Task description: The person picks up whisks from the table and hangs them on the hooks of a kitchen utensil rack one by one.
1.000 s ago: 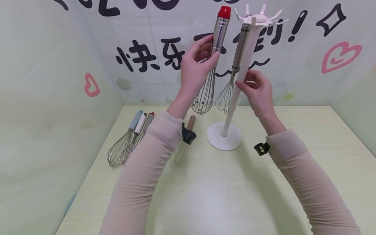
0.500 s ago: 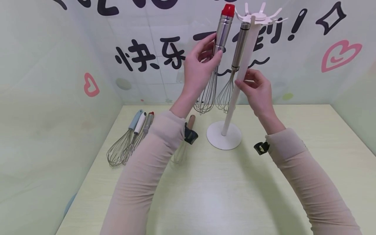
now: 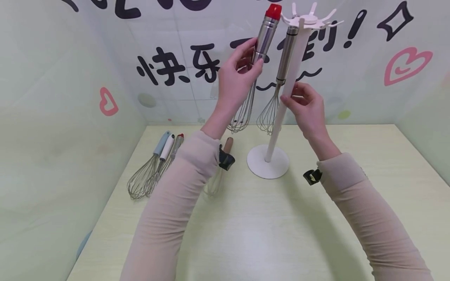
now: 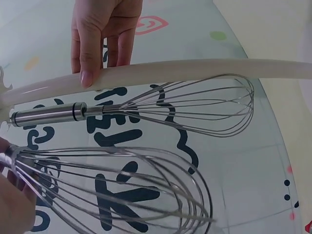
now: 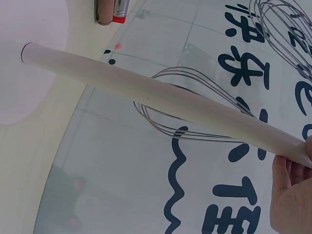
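In the head view my left hand (image 3: 234, 80) holds a steel whisk (image 3: 265, 37) with a red end cap by its handle, cap up, wires hanging down. It is raised just left of a white stand (image 3: 268, 162) with a ring of hooks at the top. My right hand (image 3: 310, 109) grips the stand's pole (image 3: 281, 113) about midway up, thumb against its front. Another steel whisk (image 3: 288, 54) with black bands hangs from a hook, between the held whisk and the pole. The left wrist view shows the held whisk's wires (image 4: 122, 185) apart from the hanging whisk (image 4: 48, 115).
Whisks with a blue handle (image 3: 162, 143), a white handle (image 3: 167, 147) and a red-tipped handle (image 3: 177, 146) lie at the table's left. A wooden-handled whisk (image 3: 228, 145) lies partly behind my left sleeve. A printed backdrop (image 3: 369, 101) stands behind the table.
My left hand has brought the red-capped whisk's top a little right and up, toward the hooks, and its wire end has swung slightly left. My right hand stays on the pole.
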`<state>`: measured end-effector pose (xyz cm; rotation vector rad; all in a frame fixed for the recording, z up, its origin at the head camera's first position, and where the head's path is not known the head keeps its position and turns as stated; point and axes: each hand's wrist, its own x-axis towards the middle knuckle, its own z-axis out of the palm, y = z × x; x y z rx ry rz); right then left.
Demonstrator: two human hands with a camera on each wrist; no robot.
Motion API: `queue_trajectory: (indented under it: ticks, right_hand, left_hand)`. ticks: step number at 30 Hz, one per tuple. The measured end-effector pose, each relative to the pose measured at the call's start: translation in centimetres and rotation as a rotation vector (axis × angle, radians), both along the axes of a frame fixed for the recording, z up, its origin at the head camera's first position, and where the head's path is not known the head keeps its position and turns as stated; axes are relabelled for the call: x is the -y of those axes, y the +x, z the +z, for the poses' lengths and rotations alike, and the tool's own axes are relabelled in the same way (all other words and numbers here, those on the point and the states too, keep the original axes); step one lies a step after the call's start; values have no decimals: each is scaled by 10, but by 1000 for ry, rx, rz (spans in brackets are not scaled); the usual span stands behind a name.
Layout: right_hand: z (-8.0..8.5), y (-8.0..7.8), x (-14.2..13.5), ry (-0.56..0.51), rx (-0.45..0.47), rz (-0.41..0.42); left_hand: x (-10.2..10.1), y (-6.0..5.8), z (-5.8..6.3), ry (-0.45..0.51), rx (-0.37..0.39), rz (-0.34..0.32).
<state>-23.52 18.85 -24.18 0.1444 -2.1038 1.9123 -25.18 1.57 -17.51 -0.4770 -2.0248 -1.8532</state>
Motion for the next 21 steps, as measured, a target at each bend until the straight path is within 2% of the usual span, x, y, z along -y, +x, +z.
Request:
queue_trajectory:
  ticks: [13,21]
  right_hand:
    - [1,1,2,-51,-5,15]
    - [1,2,2,-68,2,1]
  left_hand:
    - [12,-6,9,-139,-60,14]
    - [17,-4,15,-204,-83,12]
